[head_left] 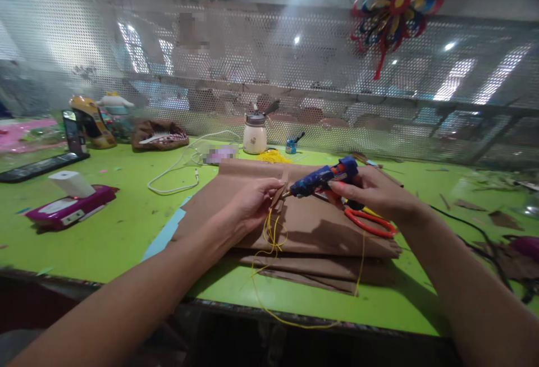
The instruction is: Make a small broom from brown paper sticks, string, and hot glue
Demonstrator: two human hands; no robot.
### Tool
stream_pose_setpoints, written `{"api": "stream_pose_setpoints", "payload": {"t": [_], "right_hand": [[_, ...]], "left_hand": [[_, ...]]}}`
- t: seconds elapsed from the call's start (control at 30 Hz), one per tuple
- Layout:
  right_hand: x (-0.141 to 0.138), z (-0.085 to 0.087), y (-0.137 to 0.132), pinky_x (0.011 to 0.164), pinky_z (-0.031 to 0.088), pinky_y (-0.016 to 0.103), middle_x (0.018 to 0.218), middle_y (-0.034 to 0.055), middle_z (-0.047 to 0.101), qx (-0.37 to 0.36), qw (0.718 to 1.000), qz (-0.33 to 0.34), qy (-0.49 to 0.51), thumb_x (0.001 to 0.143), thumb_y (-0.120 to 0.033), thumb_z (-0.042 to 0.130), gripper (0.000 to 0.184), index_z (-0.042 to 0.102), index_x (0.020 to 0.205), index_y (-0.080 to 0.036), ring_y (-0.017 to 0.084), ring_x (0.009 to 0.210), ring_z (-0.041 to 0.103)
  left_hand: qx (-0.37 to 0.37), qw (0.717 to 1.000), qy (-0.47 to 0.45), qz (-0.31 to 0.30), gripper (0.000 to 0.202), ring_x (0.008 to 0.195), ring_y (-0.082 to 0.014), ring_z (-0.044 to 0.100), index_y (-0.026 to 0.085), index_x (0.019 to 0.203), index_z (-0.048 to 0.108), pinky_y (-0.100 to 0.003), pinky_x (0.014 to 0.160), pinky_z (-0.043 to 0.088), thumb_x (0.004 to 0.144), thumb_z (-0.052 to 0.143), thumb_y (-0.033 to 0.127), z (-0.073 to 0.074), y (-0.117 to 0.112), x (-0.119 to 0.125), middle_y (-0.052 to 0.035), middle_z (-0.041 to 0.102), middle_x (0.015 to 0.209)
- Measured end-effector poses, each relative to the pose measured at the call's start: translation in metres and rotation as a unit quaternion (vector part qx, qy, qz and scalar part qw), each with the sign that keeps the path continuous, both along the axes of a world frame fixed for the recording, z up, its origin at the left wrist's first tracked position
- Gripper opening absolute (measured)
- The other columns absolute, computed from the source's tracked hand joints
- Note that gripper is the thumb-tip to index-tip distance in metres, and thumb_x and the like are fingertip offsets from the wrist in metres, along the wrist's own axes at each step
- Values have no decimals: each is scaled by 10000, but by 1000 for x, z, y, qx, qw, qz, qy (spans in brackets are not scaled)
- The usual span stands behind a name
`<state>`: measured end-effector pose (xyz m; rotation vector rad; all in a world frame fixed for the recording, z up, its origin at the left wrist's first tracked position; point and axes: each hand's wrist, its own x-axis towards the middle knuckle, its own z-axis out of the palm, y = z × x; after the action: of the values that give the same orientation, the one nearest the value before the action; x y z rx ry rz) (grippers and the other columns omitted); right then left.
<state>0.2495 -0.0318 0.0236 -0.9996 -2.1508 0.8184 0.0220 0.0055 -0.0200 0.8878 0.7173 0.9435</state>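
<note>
My right hand (366, 190) is wrapped round a blue hot glue gun (318, 179), its nozzle pointing left. Between the fingers of my left hand (261, 198) is a narrow brown paper strip (279, 196), which the nozzle touches or nearly touches. Yellow string (273, 235) dangles from the strip in loops and trails over the table's front edge. Beneath both hands lies a stack of brown paper sheets (328, 238). Scissors with a red-orange handle (370, 224) show just under my right hand; whether its fingers also hold them, I cannot tell.
On the green table (126, 232) stand a purple power strip (71, 207) with a white plug, a phone on a stand (73, 134), a cream jar (255, 134) and a small blue pot (291, 145). A white cable (168, 190) curls behind the paper. Black cord (467, 226) runs at right.
</note>
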Motion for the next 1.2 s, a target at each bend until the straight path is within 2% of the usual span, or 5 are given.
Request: {"api": "stream_pose_setpoints", "payload": {"t": [0.2, 0.47, 0.77, 1.03, 1.2], "right_hand": [[-2, 2, -2, 544, 389, 231, 651, 22, 547, 5, 1000, 4, 2, 864, -407, 514, 315, 571, 702, -143, 110, 586, 500], [-4, -1, -4, 569, 433, 242, 672, 31, 568, -15, 999, 48, 16, 854, -388, 536, 262, 599, 812, -138, 120, 599, 520], [-4, 1, -2, 560, 411, 234, 672, 23, 549, -12, 999, 43, 25, 866, -390, 520, 281, 565, 722, -153, 112, 600, 501], [-6, -1, -5, 553, 421, 225, 661, 22, 558, -18, 999, 40, 19, 858, -388, 536, 266, 615, 853, -135, 109, 583, 506], [-4, -2, -3, 539, 419, 222, 668, 24, 554, -18, 999, 41, 21, 854, -394, 542, 275, 618, 855, -130, 108, 580, 501]], "left_hand": [[-15, 1000, 6, 20, 77, 439, -79, 497, 81, 693, 599, -195, 451, 445, 744, 547, 106, 1, -1, 1, -22, 566, 563], [-11, 1000, 4, 0, 99, 551, -118, 570, 61, 728, 623, -228, 560, 486, 743, 541, 114, -3, 3, 1, -58, 603, 613], [-13, 1000, 12, 13, 87, 528, -101, 547, 67, 699, 619, -210, 558, 471, 729, 547, 106, 0, 0, 1, -50, 597, 600], [-5, 1000, 11, -8, 102, 520, -114, 551, 73, 700, 617, -227, 556, 473, 746, 533, 108, 1, 1, 0, -31, 564, 536], [-7, 1000, 11, 0, 103, 505, -98, 545, 59, 706, 620, -209, 550, 468, 748, 536, 103, 0, 0, 0, -42, 587, 565]]}}
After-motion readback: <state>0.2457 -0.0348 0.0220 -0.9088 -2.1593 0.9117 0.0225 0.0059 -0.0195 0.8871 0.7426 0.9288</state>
